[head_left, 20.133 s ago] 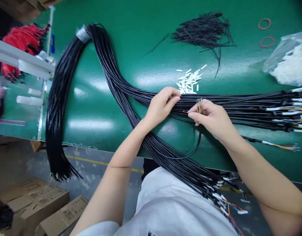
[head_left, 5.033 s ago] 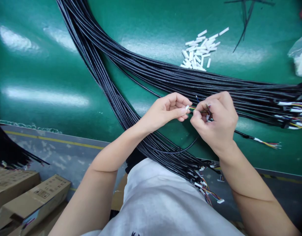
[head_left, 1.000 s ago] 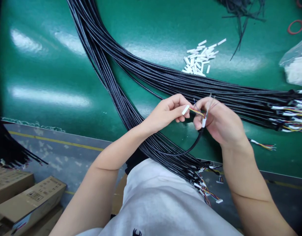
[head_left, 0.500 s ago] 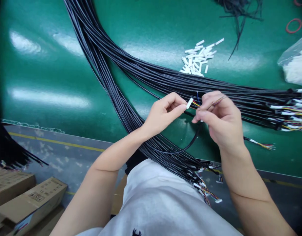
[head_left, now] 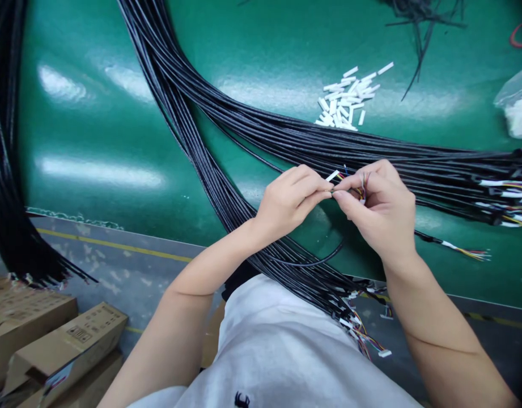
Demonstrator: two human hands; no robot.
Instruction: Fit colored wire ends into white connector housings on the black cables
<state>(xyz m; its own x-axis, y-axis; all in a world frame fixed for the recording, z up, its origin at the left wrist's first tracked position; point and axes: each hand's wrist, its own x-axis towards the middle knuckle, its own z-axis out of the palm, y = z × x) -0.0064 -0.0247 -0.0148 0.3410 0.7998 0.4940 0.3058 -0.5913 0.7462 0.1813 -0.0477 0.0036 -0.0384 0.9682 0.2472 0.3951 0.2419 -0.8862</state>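
Observation:
Over the black cables, my left hand pinches a small white connector housing between thumb and fingers. Close against it, my right hand is closed on thin coloured wires, some looped across its fingers. The fingertips of both hands meet beside the housing, so the wire ends there are hidden. Red and yellow wires show at the housing's right end. Below the hands, a single black cable curves over the nearer cable bundle.
Behind my hands a thick cable bundle crosses the green table. Loose white housings lie beyond it, near a plastic bag and black strands. More cables hang at the left above cardboard boxes.
My right hand has moved its fingertips left to meet my left fingertips. The housing has tilted flatter in my left hand. The whole view has shifted slightly.

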